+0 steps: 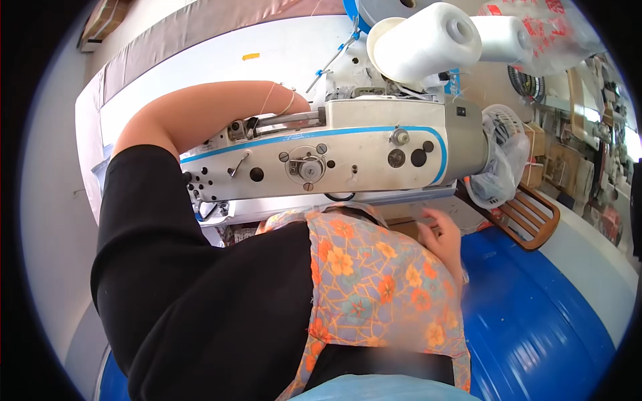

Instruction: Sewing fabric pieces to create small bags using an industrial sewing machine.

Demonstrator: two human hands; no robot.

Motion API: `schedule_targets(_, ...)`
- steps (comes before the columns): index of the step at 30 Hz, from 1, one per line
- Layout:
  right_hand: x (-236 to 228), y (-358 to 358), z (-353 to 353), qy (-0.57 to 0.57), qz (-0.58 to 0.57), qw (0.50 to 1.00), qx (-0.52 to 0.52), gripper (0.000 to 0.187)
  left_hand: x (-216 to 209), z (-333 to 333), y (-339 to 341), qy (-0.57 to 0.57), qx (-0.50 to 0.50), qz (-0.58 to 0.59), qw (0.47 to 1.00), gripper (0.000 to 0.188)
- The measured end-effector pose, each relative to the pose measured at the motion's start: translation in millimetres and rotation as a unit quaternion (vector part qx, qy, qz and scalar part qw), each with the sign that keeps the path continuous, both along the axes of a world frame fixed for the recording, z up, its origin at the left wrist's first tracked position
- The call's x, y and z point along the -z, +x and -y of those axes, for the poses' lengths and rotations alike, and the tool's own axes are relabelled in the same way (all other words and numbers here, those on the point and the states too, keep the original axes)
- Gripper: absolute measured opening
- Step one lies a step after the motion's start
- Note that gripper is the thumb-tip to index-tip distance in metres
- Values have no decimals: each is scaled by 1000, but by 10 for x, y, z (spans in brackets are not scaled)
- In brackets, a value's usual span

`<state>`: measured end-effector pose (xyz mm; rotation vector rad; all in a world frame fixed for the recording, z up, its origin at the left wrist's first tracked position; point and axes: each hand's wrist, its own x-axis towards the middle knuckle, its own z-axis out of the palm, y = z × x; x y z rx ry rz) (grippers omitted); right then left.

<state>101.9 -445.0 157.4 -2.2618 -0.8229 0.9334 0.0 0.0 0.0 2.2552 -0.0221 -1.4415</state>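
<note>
A cream sewing machine (368,154) with a blue stripe stretches across the middle of the view. My left forearm (221,107) reaches over the back of it, with a thin band at the wrist. The fingers of my left hand are hidden behind the machine's body, so what they touch cannot be seen. Below the machine's right end, beside the floral apron (381,281), my right hand (443,235) is held up. Its fingers are loosely bent and apart, and nothing shows in them.
Large white thread cones (428,40) stand behind the machine at right. A white basket with plastic bags (498,164) hangs past its right end, near a brown slatted wooden chair part (528,214). A blue surface (535,314) lies lower right, and a small orange piece (251,57) on the white tabletop.
</note>
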Motion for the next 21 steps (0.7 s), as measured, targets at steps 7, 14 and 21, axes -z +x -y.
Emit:
schedule_targets(7,501,-654,347,48,-76,994,63,36,173,-93,-65,-122,-145,-76,979,38)
schedule_targets(14,559,-733,236,1,-92,995,30,34,-611,-443,193,105,-14,244,964,35)
schedule_targets(21,682,-532,113,-9,-62,995,-72,35,-1588,-478,-48,26,-277,372,885,44)
